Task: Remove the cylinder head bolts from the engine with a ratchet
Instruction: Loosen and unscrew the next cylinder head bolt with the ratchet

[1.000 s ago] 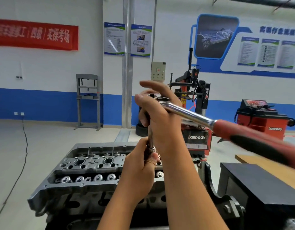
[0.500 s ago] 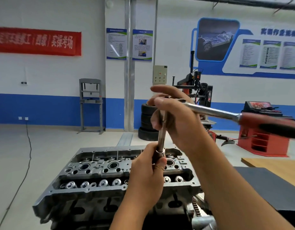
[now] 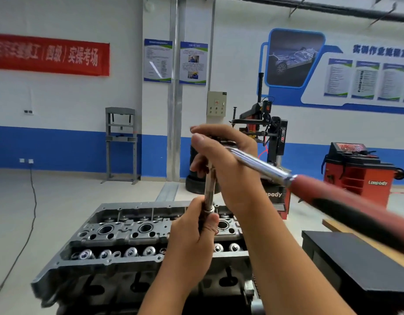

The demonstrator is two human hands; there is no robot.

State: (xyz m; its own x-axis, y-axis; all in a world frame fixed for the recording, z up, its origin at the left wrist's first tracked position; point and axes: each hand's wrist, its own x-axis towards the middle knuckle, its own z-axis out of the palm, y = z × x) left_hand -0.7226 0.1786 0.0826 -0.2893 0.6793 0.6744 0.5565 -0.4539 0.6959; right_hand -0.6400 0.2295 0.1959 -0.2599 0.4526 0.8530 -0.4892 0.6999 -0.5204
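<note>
Two-tone white and blue walls (image 3: 60, 123) back a pale workshop floor (image 3: 66, 201) where the cylinder head (image 3: 128, 235) sits centre-frame. Above it the right hand (image 3: 228, 169) wraps the ratchet (image 3: 310, 189) head; the left hand (image 3: 194, 235) pinches the upright extension bar (image 3: 209, 189).

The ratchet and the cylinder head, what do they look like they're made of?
Ratchet: the shaft looks like polished, chrome-plated steel, with bright mirror highlights; the grip seems red and black rubber or plastic, matte, though blurred.
Extension bar: shiny metal too, likely chromed steel.
Cylinder head: dull grey cast metal, probably aluminium, judging by its grainy unpainted surface and moulded shapes.
</note>
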